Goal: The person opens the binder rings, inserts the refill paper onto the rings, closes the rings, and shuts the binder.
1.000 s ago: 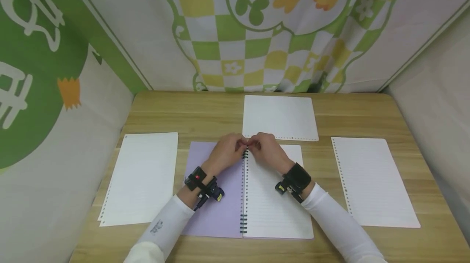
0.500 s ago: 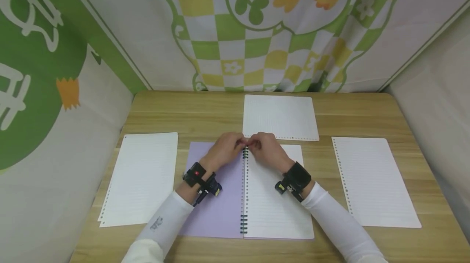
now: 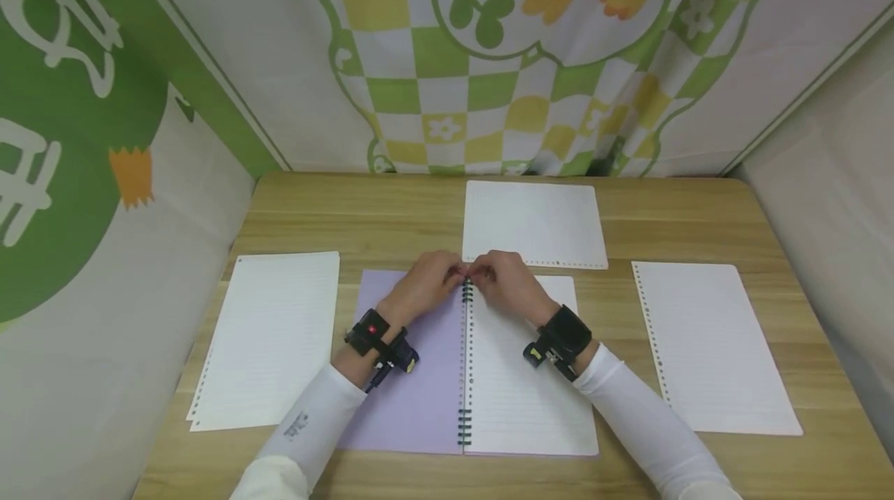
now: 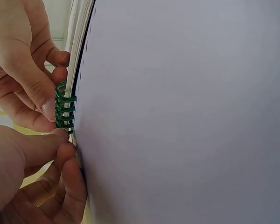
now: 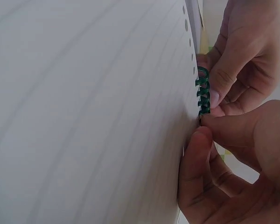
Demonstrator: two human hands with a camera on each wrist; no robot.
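Note:
A notebook lies open, its purple cover (image 3: pixel 419 383) on the left and a lined page (image 3: pixel 531 391) on the right. At the far end of its spine is a short row of green binding rings (image 4: pixel 65 109), set through the punched holes. My left hand (image 3: pixel 427 282) pinches the end of these rings from the cover side. From the page side my right hand (image 3: pixel 508 284) pinches the same end, thumb and index finger together in the right wrist view. Fingertips of both hands meet there and partly hide the rings. Whether each ring is closed, I cannot tell.
Another row of rings (image 3: pixel 464 428) sits at the spine's near end. Loose punched sheets (image 3: pixel 268 337) lie to the left, a lined sheet (image 3: pixel 715 345) to the right, and a sheet (image 3: pixel 534 222) turned sideways beyond the notebook. A patterned curtain (image 3: pixel 447 96) hangs behind the wooden table (image 3: pixel 349 213).
My left wrist has shifted slightly left and tilted. The fingers of both hands stay at the far end of the spine, where a little more of the green rings shows.

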